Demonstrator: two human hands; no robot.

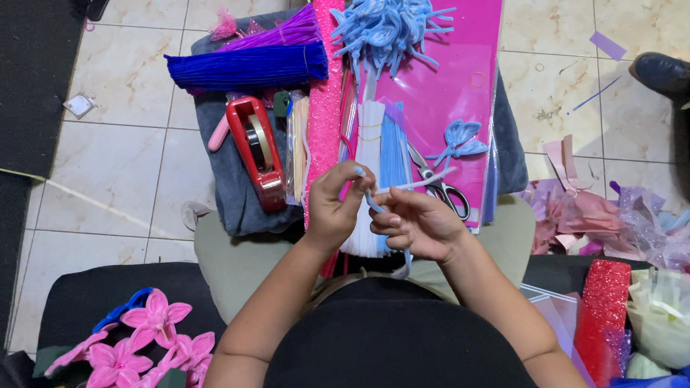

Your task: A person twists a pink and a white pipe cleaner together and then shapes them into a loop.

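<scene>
Our left hand (331, 207) and right hand (417, 223) meet over our lap, fingers pressed together, pinching a light blue pipe cleaner (374, 203) that runs between the fingertips and trails below the right palm. Just beyond our fingers lie scissors (440, 185), a blue pipe-cleaner flower (457, 138) and a red tape dispenser (257, 150) off to the left.

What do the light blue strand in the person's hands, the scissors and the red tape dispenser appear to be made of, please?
The light blue strand, pinched by the left hand and right hand, looks like a fuzzy pipe cleaner: soft matte pile, holding its bends, so probably wire inside. The scissors show shiny metal blades and dark, likely plastic, handles. The tape dispenser looks like glossy red moulded plastic.
</scene>
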